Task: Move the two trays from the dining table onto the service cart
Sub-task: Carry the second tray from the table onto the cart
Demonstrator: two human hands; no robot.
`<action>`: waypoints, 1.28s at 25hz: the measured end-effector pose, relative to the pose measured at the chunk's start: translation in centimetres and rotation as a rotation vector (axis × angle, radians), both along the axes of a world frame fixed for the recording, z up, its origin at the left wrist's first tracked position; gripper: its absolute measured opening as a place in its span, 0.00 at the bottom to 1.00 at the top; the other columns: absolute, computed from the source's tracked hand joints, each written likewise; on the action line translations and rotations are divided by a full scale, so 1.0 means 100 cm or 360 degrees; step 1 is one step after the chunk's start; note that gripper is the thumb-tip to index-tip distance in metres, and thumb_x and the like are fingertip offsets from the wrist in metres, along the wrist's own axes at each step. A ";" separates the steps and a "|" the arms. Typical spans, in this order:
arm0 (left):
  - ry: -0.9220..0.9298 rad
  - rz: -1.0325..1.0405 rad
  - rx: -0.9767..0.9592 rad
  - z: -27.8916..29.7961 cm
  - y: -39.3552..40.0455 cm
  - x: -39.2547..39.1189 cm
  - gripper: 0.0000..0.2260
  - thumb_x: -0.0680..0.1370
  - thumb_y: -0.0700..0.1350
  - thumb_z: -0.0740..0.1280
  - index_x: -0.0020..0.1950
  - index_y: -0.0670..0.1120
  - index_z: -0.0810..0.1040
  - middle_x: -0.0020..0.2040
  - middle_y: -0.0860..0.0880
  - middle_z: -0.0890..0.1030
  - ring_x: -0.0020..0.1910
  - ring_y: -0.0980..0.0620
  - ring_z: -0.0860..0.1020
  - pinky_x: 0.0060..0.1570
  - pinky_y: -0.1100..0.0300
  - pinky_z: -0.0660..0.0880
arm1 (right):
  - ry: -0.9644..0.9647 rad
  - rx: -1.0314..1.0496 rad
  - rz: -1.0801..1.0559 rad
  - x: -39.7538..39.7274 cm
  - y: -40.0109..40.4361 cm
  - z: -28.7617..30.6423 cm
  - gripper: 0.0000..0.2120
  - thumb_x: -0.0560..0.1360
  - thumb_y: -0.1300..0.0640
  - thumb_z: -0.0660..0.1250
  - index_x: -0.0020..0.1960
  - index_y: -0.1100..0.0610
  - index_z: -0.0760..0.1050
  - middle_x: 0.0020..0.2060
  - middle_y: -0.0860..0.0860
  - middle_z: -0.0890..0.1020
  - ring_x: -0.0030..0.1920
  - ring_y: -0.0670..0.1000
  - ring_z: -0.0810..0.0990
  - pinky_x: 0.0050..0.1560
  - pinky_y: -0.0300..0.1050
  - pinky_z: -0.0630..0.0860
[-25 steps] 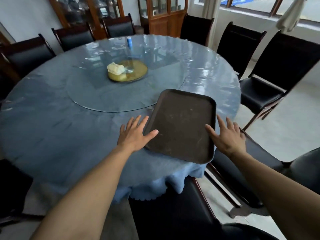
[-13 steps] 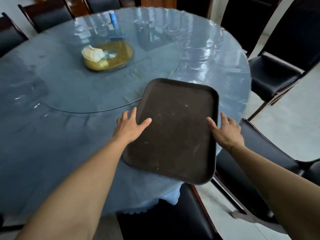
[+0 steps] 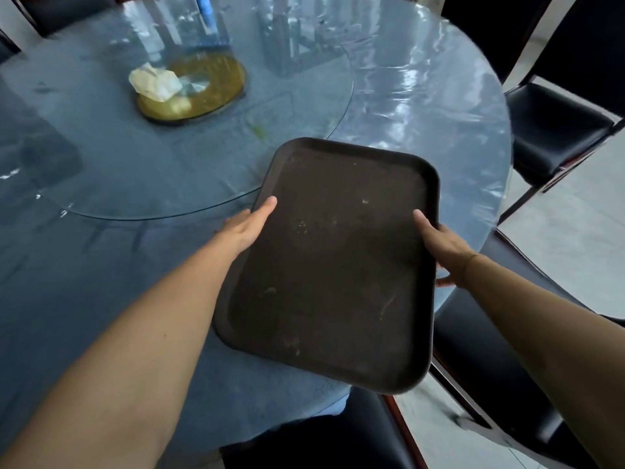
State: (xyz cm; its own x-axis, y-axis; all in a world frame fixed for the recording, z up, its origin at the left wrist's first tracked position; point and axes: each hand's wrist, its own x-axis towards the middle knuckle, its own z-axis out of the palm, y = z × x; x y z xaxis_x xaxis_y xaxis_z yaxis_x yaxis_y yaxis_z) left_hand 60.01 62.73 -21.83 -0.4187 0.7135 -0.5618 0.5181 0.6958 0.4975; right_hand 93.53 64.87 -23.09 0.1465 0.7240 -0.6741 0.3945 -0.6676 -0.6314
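Note:
A dark brown rectangular tray (image 3: pixel 333 262) is held over the near right part of the round dining table (image 3: pixel 101 275), its near corner past the table's edge. My left hand (image 3: pixel 245 226) grips the tray's left rim, thumb on top and fingers hidden beneath. On the right rim my right hand (image 3: pixel 439 247) holds it the same way. Only one tray shows, and the service cart is out of view.
A glass turntable (image 3: pixel 169 157) carries a yellow dish (image 3: pixel 196 88) with crumpled paper (image 3: pixel 155 81) on it. Black chairs stand at the right (image 3: pixel 554 126), at the near right (image 3: pixel 500 367) and below the table's near edge (image 3: pixel 321 441).
Both hands went from resting beside the tray to gripping its rims. The tray has come up off the table and toward me, and the camera has tilted down.

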 end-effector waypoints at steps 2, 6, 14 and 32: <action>-0.0171 0.0089 -0.0092 0.006 0.004 0.000 0.49 0.63 0.82 0.52 0.78 0.57 0.61 0.80 0.48 0.59 0.77 0.42 0.58 0.71 0.38 0.57 | 0.0044 -0.0043 -0.0014 -0.001 0.004 -0.001 0.40 0.72 0.25 0.53 0.76 0.47 0.60 0.72 0.54 0.67 0.66 0.62 0.69 0.54 0.64 0.72; -0.0236 0.0234 -0.0267 0.018 0.012 -0.009 0.66 0.41 0.87 0.52 0.73 0.56 0.69 0.72 0.41 0.71 0.69 0.38 0.71 0.62 0.38 0.67 | 0.0071 -0.0072 -0.0085 -0.001 0.005 0.001 0.44 0.70 0.22 0.48 0.76 0.49 0.60 0.73 0.53 0.68 0.68 0.62 0.69 0.55 0.64 0.71; -0.0449 0.0240 -0.0193 0.054 0.008 -0.011 0.46 0.55 0.85 0.50 0.54 0.53 0.79 0.53 0.46 0.81 0.53 0.44 0.77 0.39 0.46 0.72 | 0.0247 -0.0116 -0.0179 0.003 0.002 0.028 0.46 0.68 0.20 0.45 0.73 0.49 0.65 0.65 0.56 0.74 0.59 0.62 0.75 0.53 0.63 0.73; -0.0601 0.0136 -0.0160 0.197 -0.097 -0.020 0.50 0.60 0.84 0.47 0.64 0.48 0.73 0.68 0.45 0.72 0.62 0.42 0.70 0.53 0.34 0.62 | 0.0217 0.0021 -0.0135 0.010 -0.079 0.191 0.43 0.65 0.18 0.48 0.54 0.54 0.75 0.50 0.58 0.77 0.48 0.59 0.76 0.43 0.58 0.72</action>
